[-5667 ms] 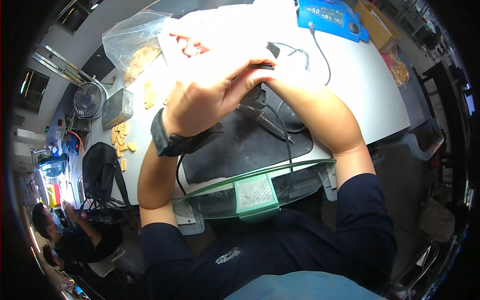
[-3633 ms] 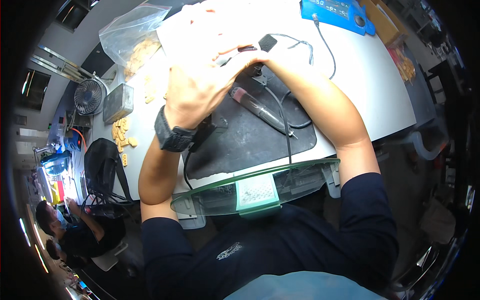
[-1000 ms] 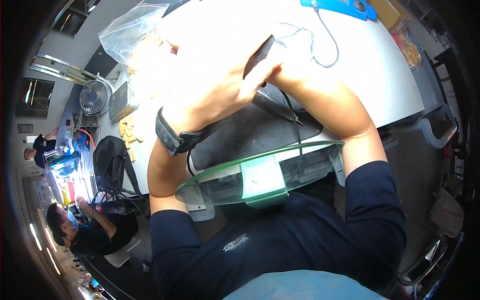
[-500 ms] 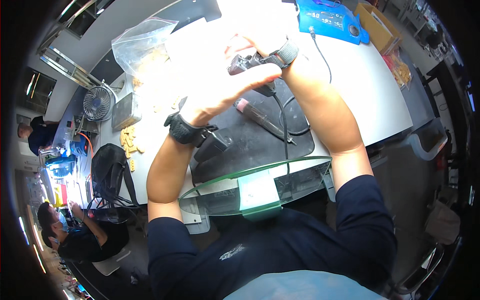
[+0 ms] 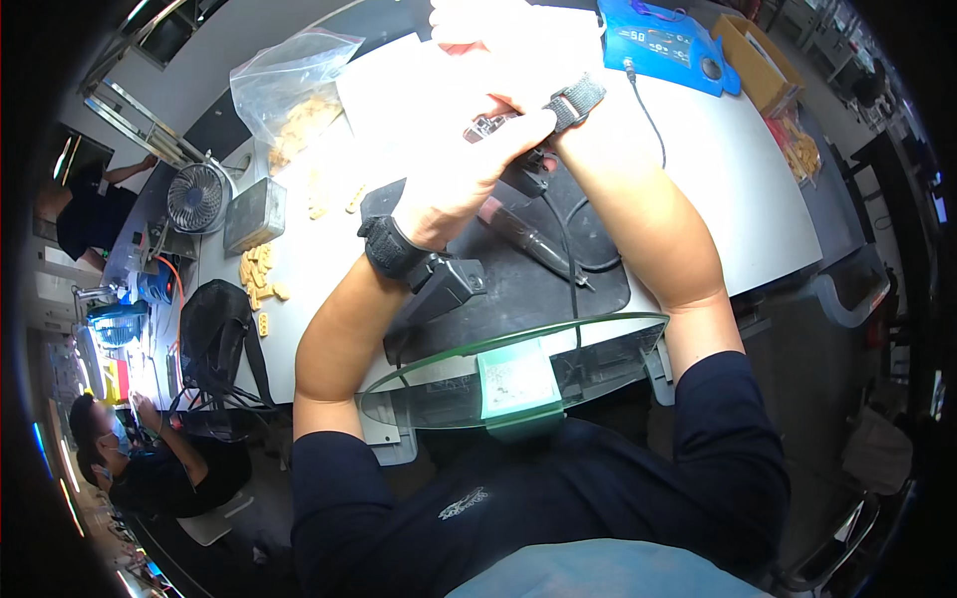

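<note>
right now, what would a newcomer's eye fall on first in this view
Probably the left hand beside the grey strap on the right wrist, below washed-out glare at top centre. Then the blue control box at upper right, and the pen-shaped handpiece on the black mat.

Two hands; two wristbands

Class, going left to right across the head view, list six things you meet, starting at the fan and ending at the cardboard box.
Desk fan → grey rectangular box → left hand → right wristband → blue control unit → cardboard box.
</note>
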Action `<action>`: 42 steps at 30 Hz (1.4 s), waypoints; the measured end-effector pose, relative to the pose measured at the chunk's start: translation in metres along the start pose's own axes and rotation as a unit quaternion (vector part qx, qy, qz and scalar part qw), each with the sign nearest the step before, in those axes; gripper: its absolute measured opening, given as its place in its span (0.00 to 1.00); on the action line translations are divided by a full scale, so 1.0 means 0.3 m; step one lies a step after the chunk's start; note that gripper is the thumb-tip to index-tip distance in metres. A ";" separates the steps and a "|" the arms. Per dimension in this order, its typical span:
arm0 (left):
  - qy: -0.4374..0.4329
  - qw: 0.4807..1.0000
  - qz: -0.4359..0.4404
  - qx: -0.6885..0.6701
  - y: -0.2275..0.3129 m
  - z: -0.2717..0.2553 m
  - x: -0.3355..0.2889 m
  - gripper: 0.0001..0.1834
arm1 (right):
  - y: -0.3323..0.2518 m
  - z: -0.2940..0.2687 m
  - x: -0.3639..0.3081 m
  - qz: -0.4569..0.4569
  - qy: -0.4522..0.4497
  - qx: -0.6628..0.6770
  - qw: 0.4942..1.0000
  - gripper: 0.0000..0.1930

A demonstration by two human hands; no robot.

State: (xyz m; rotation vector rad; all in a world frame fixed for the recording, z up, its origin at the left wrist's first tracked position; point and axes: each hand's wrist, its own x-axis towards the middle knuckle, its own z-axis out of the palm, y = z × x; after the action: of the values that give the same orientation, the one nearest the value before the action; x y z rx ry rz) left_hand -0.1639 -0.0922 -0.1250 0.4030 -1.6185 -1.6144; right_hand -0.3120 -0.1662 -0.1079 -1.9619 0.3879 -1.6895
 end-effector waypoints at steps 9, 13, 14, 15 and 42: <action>0.004 0.995 -0.053 0.084 -0.011 -0.011 -0.008 0.16 | 0.147 0.048 -0.006 -0.308 0.043 -0.557 0.770 0.07; 0.016 0.996 -0.068 0.046 -0.011 0.005 -0.003 0.17 | 0.164 0.000 0.037 -0.295 0.053 -0.538 0.787 0.07; 0.015 0.998 -0.052 -0.017 -0.021 0.001 -0.002 0.23 | 0.163 -0.002 0.033 -0.293 0.056 -0.532 0.793 0.07; 0.013 0.998 -0.052 -0.017 -0.026 -0.001 0.000 0.23 | 0.162 -0.026 0.030 -0.289 0.060 -0.529 0.796 0.07; -0.022 0.996 -0.048 0.070 0.027 0.037 -0.034 0.24 | 0.049 -0.091 -0.025 -0.181 0.089 -0.362 0.910 0.07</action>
State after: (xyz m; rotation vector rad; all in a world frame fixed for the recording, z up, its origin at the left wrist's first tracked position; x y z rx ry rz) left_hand -0.1629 -0.0762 -0.1192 0.5283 -1.7767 -1.5954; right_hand -0.3384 -0.1796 -0.1197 -2.5206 0.8656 -2.1859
